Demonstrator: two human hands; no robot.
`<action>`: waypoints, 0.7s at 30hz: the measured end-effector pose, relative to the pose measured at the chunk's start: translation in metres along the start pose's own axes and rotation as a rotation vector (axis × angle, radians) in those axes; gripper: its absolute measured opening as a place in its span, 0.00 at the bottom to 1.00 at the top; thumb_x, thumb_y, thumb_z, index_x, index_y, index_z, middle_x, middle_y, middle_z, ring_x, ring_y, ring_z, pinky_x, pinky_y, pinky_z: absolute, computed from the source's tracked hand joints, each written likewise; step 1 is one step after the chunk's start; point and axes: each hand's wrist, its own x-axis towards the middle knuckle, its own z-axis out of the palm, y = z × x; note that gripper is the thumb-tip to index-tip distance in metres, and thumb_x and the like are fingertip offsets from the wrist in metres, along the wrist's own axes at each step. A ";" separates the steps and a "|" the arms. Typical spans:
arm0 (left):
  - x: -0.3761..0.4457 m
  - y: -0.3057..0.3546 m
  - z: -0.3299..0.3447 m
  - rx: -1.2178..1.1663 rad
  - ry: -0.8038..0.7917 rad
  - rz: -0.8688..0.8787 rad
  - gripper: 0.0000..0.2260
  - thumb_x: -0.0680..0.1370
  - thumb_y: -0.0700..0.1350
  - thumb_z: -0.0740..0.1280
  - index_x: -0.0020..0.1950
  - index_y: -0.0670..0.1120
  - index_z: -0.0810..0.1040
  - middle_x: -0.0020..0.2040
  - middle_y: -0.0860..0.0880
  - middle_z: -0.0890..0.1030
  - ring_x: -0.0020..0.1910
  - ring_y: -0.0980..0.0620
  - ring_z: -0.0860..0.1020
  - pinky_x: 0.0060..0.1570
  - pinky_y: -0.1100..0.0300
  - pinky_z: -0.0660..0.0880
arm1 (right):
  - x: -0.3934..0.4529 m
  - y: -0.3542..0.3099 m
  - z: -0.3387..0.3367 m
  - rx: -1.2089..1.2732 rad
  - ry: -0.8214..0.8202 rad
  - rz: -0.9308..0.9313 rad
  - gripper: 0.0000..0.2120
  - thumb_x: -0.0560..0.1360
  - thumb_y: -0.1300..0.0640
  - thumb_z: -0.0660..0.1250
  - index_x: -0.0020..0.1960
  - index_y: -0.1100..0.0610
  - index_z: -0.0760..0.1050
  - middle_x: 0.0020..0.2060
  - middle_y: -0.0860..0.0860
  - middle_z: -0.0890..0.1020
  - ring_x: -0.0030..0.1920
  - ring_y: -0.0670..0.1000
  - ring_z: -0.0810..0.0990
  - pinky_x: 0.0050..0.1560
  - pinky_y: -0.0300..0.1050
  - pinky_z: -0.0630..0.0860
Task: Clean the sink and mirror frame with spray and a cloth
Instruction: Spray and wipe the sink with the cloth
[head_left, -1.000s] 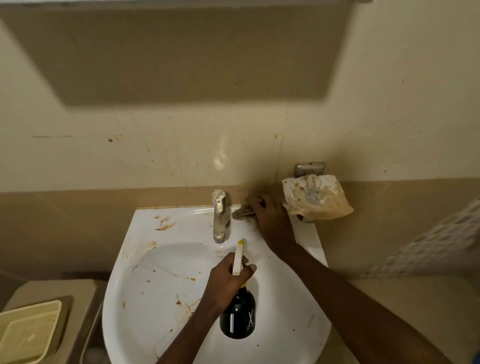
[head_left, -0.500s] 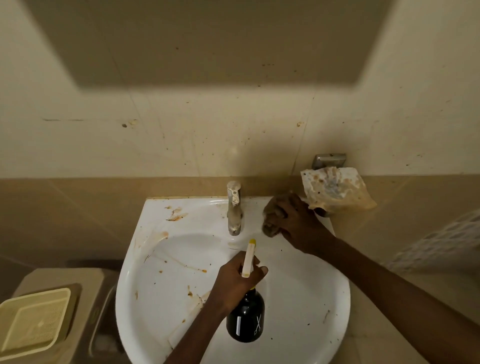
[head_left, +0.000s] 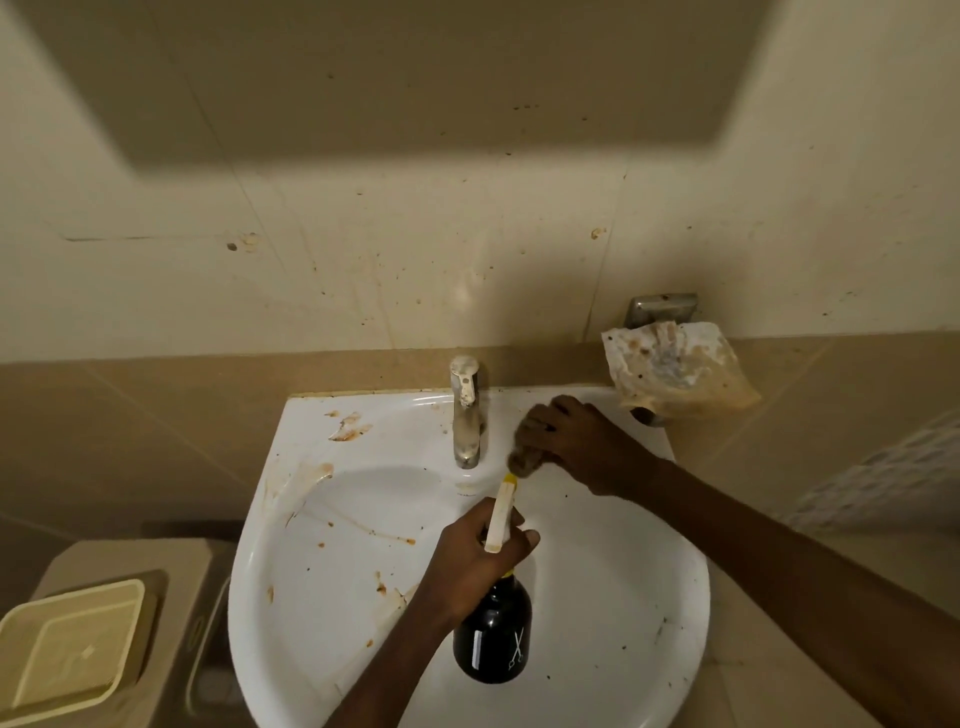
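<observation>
Head view: a wadded cloth (head_left: 522, 464) is pinched in the right hand (head_left: 576, 441) on the sink (head_left: 597, 571) rim beside the tap (head_left: 466, 415), the spray (head_left: 493, 631) is clasped in the left hand (head_left: 475, 558), and brown stains left of both grips are judged uncleaned.

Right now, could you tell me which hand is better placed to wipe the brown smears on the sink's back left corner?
The right hand, probably. It grips the cloth on the sink rim beside the tap, while the left hand holds the spray bottle.
</observation>
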 end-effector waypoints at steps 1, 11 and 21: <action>0.001 0.000 -0.002 -0.017 0.005 0.006 0.11 0.70 0.52 0.72 0.46 0.47 0.78 0.38 0.49 0.81 0.38 0.54 0.79 0.43 0.62 0.77 | -0.004 0.003 -0.005 0.008 -0.026 -0.010 0.20 0.68 0.63 0.73 0.59 0.56 0.76 0.56 0.58 0.79 0.51 0.62 0.76 0.38 0.57 0.78; 0.027 0.013 0.000 -0.038 0.067 -0.031 0.12 0.70 0.54 0.74 0.47 0.49 0.78 0.42 0.49 0.82 0.43 0.49 0.82 0.49 0.50 0.81 | 0.034 -0.005 0.005 0.046 -0.033 0.179 0.34 0.53 0.69 0.79 0.58 0.58 0.77 0.57 0.60 0.78 0.55 0.66 0.75 0.47 0.59 0.77; 0.040 0.014 0.010 0.046 0.207 -0.116 0.11 0.73 0.55 0.72 0.47 0.50 0.75 0.45 0.46 0.82 0.45 0.47 0.81 0.48 0.56 0.77 | 0.015 -0.015 0.020 -0.117 0.163 0.557 0.23 0.69 0.58 0.70 0.64 0.54 0.72 0.53 0.58 0.78 0.48 0.63 0.76 0.38 0.55 0.77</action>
